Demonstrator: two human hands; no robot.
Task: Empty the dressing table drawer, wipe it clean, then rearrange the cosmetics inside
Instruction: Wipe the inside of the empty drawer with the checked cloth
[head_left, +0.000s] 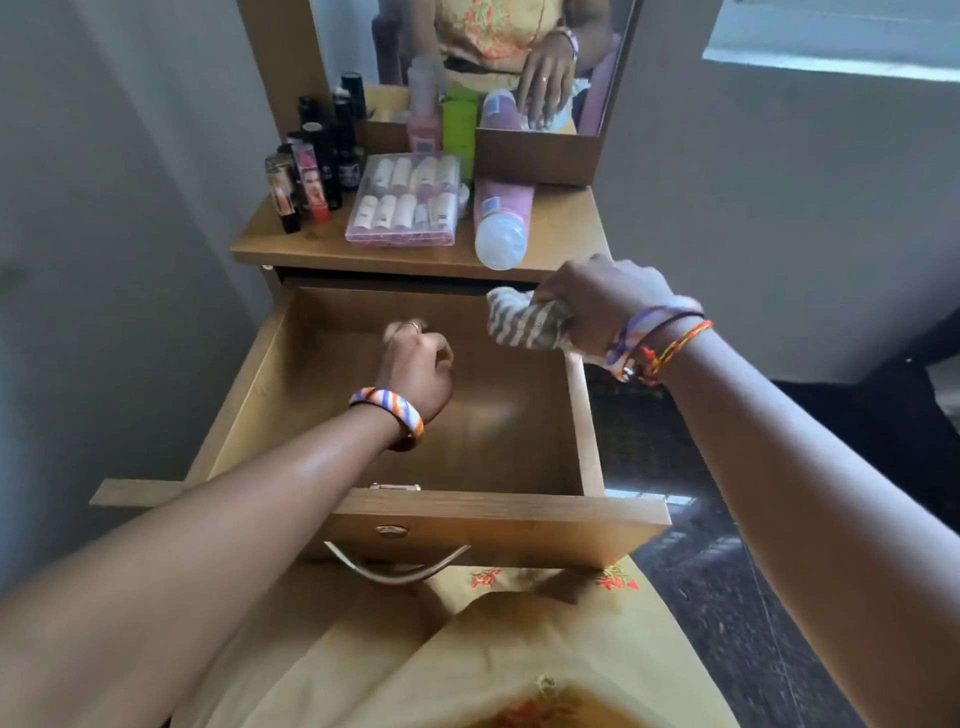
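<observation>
The wooden drawer (584, 415) is pulled out toward me and nothing lies on its bare bottom. My left hand (415, 364) hangs inside it with fingers loosely curled, blurred, holding nothing that I can make out. My right hand (602, 299) grips a bunched grey-and-white striped cloth (524, 325) over the drawer's back right corner. On the table top stand a clear case of small bottles (405, 205), a lying pink bottle (501, 223) and a group of dark tubes and lipsticks (311, 171).
A mirror (467, 57) rises behind the table top, with a pink and a green bottle (460, 122) at its foot. The drawer front with a metal handle (397, 569) sits over my lap. Grey walls flank the table; dark floor lies to the right.
</observation>
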